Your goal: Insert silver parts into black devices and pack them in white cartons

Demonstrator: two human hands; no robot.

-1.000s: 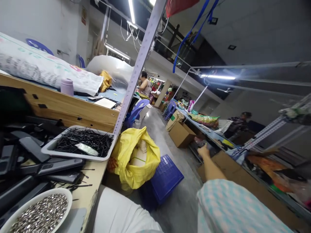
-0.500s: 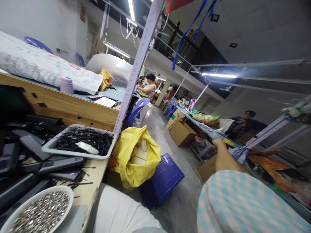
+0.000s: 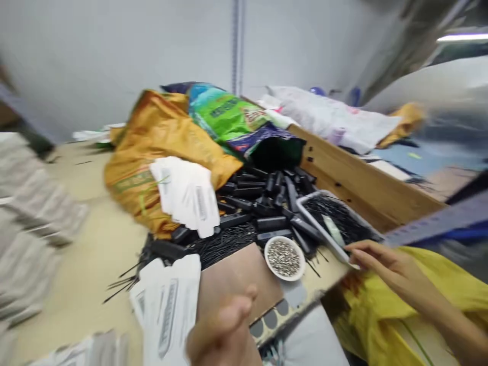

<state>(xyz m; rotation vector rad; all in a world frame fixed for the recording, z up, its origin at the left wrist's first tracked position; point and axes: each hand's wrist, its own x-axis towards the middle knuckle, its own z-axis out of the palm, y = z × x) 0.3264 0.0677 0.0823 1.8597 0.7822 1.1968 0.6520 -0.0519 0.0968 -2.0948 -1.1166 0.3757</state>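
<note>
My right hand (image 3: 396, 272) reaches to the near corner of a white tray (image 3: 318, 223) filled with thin black strips. Its fingers are stretched forward, with thumb and index apart; whether they touch the rim I cannot tell. My left hand (image 3: 224, 325) is blurred low in the middle, over a brown board (image 3: 238, 284), and its fingers are smeared. A white bowl (image 3: 285, 258) of small shiny metal pieces stands between the hands. Behind it lies a heap of black oblong plastic pieces (image 3: 263, 203). Printed white cards (image 3: 168, 305) lie left of the board.
An orange sack (image 3: 160, 147) with white cards (image 3: 188, 190) on it and a green bag (image 3: 232, 119) lie at the back. Stacks of white cartons (image 3: 34, 203) stand left. A wooden barrier (image 3: 362, 178) runs along the right, and a yellow sack (image 3: 381, 325) hangs below the table edge.
The view has swung left from the aisle to the worktable. My right arm, earlier stretched out to the right, is now by the tray. My left hand has come into view.
</note>
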